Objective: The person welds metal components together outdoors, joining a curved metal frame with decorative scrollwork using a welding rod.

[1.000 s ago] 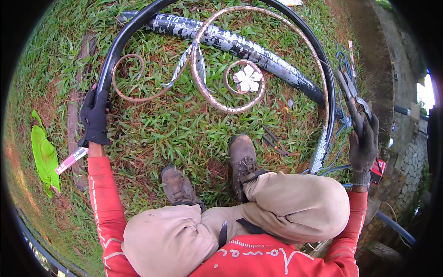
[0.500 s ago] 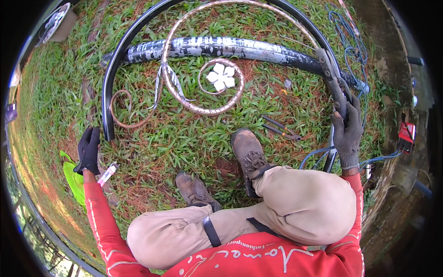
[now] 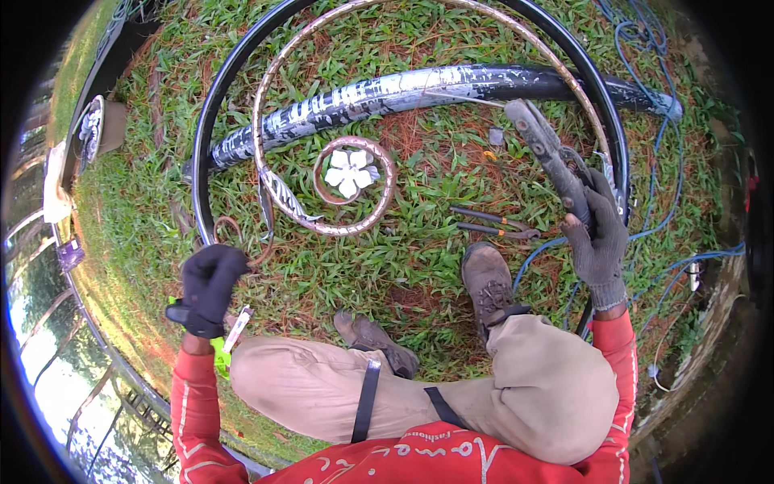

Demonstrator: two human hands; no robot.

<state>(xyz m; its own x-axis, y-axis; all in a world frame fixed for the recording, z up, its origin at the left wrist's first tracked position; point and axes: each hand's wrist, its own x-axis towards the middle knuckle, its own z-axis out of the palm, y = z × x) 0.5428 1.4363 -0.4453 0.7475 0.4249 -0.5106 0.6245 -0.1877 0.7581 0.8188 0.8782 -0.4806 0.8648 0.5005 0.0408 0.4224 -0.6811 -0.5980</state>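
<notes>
My right hand (image 3: 598,242), in a grey knit glove, grips a worn dark welding electrode holder (image 3: 542,145). From its far end a thin rod (image 3: 463,98) points left above the grass. My left hand (image 3: 211,282), in a black glove, is closed with its fingers curled, just below the left end of a curved black tube (image 3: 211,121). Whether it grips anything is hidden. Inside the tube's arch lies a coppery metal scroll (image 3: 260,121). Its coil surrounds a white five-petalled metal flower (image 3: 351,173), and silvery leaves (image 3: 286,198) branch off it.
A thick pipe with flaking silver and black paint (image 3: 387,95) lies under the arch. Pincers with black handles (image 3: 493,222) rest on the grass near my boot (image 3: 488,282). Blue cable (image 3: 657,161) loops along the right. A bucket (image 3: 103,129) stands far left.
My left hand has moved inward and curled closed. The holder in my right hand has swung further left, its rod now pointing across the arch. The view has shifted.
</notes>
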